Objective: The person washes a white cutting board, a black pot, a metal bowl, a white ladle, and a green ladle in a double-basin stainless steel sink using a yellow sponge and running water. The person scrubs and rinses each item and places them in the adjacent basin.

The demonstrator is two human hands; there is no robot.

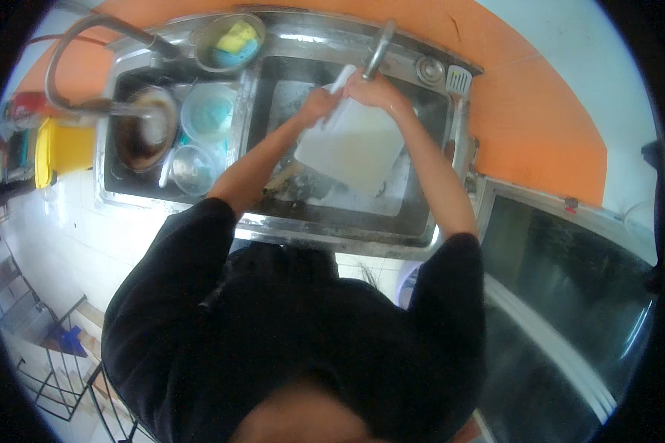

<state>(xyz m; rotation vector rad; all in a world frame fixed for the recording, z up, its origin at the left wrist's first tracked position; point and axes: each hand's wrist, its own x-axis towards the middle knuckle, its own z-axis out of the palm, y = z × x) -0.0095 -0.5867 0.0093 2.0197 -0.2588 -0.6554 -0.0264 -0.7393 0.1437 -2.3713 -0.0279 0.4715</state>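
Observation:
Over the right sink basin [332,227] I hold a white rectangular plastic container [351,151], tilted, with a raised rim along its upper left side. My left hand [319,105] is closed on that rim. My right hand [369,90] grips its far upper corner, just below the metal faucet [379,52]. The fingertips of both hands are partly hidden. Beneath the container, cloudy, sudsy water fills part of the basin. A brownish, stick-like item [281,179] lies in the basin next to my left forearm; its kind is unclear.
In the left basin sit a large brown-stained pan [129,144], a clear bowl [207,111] and a clear round container [192,170]. A curved spray faucet [65,44] reaches over it. On the back ledge, a metal bowl [207,48] holds a yellow sponge [236,37]. A yellow bin [70,148] stands left.

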